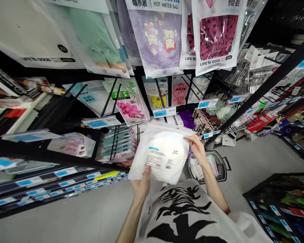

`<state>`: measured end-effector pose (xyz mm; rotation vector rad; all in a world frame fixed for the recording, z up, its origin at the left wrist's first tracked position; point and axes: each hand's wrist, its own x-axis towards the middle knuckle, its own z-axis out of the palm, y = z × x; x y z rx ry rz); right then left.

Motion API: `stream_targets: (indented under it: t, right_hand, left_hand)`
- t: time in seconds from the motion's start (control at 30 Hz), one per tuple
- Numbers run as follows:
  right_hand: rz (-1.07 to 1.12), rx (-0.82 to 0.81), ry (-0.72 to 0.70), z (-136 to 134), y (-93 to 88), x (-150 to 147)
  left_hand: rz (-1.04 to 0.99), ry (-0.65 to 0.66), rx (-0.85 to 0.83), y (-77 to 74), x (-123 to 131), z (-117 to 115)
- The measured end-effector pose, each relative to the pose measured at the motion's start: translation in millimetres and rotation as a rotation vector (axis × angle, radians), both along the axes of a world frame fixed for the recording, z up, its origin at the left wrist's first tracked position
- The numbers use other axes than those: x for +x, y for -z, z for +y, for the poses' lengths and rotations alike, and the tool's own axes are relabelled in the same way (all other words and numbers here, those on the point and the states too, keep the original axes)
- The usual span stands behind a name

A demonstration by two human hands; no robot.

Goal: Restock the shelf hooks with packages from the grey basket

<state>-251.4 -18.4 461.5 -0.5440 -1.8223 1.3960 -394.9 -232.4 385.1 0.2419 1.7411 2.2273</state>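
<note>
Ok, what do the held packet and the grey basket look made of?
Packet: probably thin plastic film with a frosted, milky finish, judging by its translucent margins and soft creases. Basket: likely rigid moulded plastic, fairly matte, since its wall has regular rows of small openings.

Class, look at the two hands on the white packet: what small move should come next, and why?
Probably turn the white packet over: the left hand and right hand both hold its edges, and its small print faces up, leaving the other side hidden.
</note>
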Motion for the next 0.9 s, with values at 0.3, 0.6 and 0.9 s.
stream_targets:
  t: [0.3,0.6,0.9]
  right_hand:
    - [-0.214,0.108,-0.009,8.6,36.9,-23.7]
    - [-0.122,-0.132,-0.22,-36.3,16.5,-15.8]
    - [-0.11,-0.1,-0.019,-61.7,-19.7,-10.0]
  left_hand:
    - [-0.406,0.037,0.146,-14.9,-2.2,-13.8]
    - [0.964,0.232,-0.093,-9.8,6.5,-45.6]
    - [1.502,0.809,-0.33,-17.9,24.3,-16.1]
